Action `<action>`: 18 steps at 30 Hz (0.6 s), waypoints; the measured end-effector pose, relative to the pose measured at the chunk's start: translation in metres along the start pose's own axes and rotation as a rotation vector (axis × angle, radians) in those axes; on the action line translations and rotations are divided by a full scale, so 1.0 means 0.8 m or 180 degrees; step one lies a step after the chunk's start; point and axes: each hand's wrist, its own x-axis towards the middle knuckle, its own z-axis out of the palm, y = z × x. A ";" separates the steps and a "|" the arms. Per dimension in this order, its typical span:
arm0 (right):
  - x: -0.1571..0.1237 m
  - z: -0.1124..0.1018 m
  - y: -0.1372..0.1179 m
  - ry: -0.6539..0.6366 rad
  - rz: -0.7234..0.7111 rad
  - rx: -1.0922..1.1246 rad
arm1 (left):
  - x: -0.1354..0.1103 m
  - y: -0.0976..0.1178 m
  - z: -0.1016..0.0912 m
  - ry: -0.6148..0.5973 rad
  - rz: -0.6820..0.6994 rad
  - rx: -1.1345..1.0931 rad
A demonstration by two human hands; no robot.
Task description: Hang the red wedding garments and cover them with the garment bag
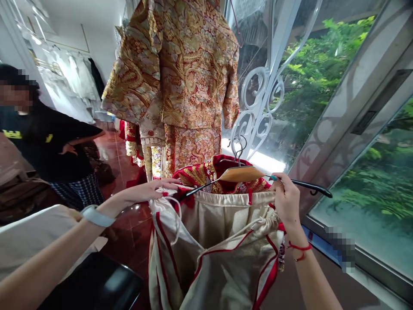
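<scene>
A cream skirt with red piping (230, 271) and a drawstring waist hangs open in front of me. My left hand (155, 189) grips the left end of its waistband, beside the hanger's dark left arm. My right hand (286, 200) is closed in a pinch at the waistband's right end, at the black right arm of the hanger (241, 173), which has a wooden middle and a metal hook. Behind the waistband, a red and gold embroidered garment (201, 175) shows partly. My left fingertips are partly hidden by fabric.
A gold brocade jacket and skirt (193, 82) hang behind. White scrollwork (254, 97) and windows (371, 172) are on the right. A person in dark clothes (54, 137) stands at left. A black glossy surface (97, 284) lies at lower left, and white gowns (74, 77) hang farther back.
</scene>
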 end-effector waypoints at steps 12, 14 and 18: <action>-0.022 -0.002 -0.013 -0.0260 -0.0219 0.0280 | 0.038 0.109 -0.023 0.0336 -0.0159 -0.0209; -0.027 0.002 -0.017 -0.0235 -0.0133 0.0341 | 0.052 0.130 -0.020 0.0581 -0.0280 -0.0083; -0.032 0.014 -0.016 -0.0199 0.0077 0.0443 | 0.075 0.159 0.020 0.1384 -0.0382 0.0518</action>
